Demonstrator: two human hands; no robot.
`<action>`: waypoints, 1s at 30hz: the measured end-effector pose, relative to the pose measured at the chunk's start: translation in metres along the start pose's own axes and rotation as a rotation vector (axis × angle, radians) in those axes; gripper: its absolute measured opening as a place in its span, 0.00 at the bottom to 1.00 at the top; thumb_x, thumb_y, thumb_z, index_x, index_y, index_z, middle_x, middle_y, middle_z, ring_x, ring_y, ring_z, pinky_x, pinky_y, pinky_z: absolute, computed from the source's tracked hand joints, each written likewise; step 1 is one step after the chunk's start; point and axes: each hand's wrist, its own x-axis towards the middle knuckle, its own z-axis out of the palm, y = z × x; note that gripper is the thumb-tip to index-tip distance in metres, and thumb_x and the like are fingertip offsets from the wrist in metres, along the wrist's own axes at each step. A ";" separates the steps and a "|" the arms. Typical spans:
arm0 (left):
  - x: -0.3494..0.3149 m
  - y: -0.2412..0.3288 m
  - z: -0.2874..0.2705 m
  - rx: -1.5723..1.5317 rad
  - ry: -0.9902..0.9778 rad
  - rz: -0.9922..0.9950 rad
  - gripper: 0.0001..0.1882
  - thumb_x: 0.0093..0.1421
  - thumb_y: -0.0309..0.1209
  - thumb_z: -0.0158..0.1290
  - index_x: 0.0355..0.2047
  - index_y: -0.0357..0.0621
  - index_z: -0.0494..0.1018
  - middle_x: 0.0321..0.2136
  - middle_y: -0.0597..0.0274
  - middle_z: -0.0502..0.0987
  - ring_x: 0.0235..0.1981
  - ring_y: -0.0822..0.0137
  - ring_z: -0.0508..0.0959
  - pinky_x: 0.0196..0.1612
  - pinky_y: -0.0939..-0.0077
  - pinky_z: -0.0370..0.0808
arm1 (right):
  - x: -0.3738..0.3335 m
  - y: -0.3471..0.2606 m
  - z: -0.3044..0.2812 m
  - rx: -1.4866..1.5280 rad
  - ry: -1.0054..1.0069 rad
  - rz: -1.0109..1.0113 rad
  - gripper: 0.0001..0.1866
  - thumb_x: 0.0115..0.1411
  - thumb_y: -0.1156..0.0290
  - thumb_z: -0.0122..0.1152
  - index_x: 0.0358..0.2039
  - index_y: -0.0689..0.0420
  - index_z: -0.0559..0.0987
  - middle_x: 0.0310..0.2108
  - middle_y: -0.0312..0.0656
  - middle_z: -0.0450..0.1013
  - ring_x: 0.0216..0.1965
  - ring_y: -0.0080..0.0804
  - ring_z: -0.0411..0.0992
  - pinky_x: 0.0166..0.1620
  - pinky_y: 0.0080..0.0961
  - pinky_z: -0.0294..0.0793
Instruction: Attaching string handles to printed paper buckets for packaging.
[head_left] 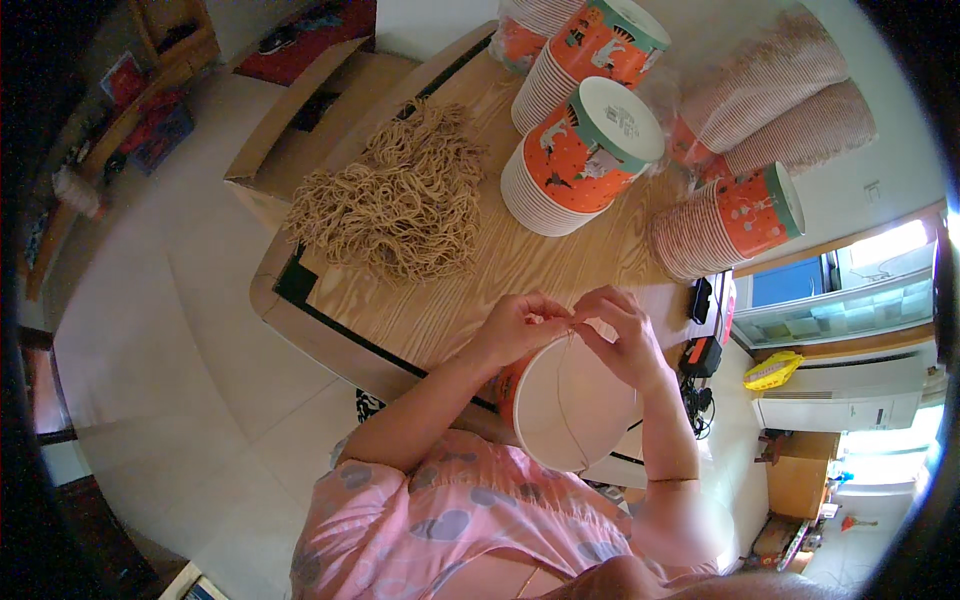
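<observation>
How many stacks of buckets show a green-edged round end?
3: a middle stack, a rear stack behind it, and a right-hand stack. Wrapped stacks may hide more ends.

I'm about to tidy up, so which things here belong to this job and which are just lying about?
In the job, it seems:
open bucket
thin cord
cord pile
bucket stacks

Apparently just lying about:
yellow bag
black cables
black-and-orange device

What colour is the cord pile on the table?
The cord pile is tan, head view.
</observation>
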 end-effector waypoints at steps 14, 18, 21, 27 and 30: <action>-0.003 0.001 -0.002 -0.207 -0.006 -0.003 0.07 0.55 0.29 0.54 0.34 0.40 0.74 0.29 0.66 0.76 0.32 0.77 0.73 0.38 0.81 0.71 | -0.009 0.004 0.006 0.127 0.013 0.151 0.05 0.50 0.76 0.60 0.29 0.57 0.75 0.31 0.40 0.73 0.37 0.39 0.71 0.42 0.34 0.66; -0.003 0.003 -0.004 -0.289 -0.009 -0.058 0.07 0.56 0.30 0.53 0.33 0.41 0.74 0.29 0.67 0.76 0.31 0.77 0.73 0.36 0.82 0.69 | -0.010 0.003 0.008 0.157 0.003 0.218 0.04 0.52 0.76 0.59 0.30 0.59 0.75 0.30 0.42 0.73 0.36 0.39 0.71 0.42 0.33 0.68; -0.004 0.003 -0.004 -0.305 -0.001 -0.023 0.07 0.56 0.31 0.53 0.33 0.42 0.74 0.28 0.67 0.76 0.31 0.77 0.73 0.35 0.83 0.69 | -0.012 0.000 0.010 0.208 0.024 0.300 0.05 0.53 0.76 0.58 0.31 0.60 0.74 0.30 0.43 0.73 0.34 0.38 0.72 0.40 0.30 0.70; -0.006 0.005 -0.005 -0.348 0.034 -0.059 0.07 0.57 0.31 0.53 0.33 0.43 0.73 0.29 0.67 0.76 0.31 0.76 0.73 0.36 0.82 0.69 | -0.012 0.000 0.014 0.270 -0.018 0.359 0.07 0.53 0.74 0.59 0.32 0.62 0.74 0.28 0.43 0.72 0.31 0.33 0.72 0.36 0.26 0.71; -0.006 0.005 -0.005 -0.366 0.032 -0.027 0.07 0.56 0.31 0.54 0.34 0.43 0.72 0.29 0.65 0.75 0.30 0.73 0.75 0.36 0.81 0.72 | -0.013 0.004 0.019 0.367 -0.029 0.417 0.07 0.54 0.75 0.58 0.33 0.62 0.74 0.28 0.42 0.72 0.33 0.30 0.72 0.37 0.25 0.71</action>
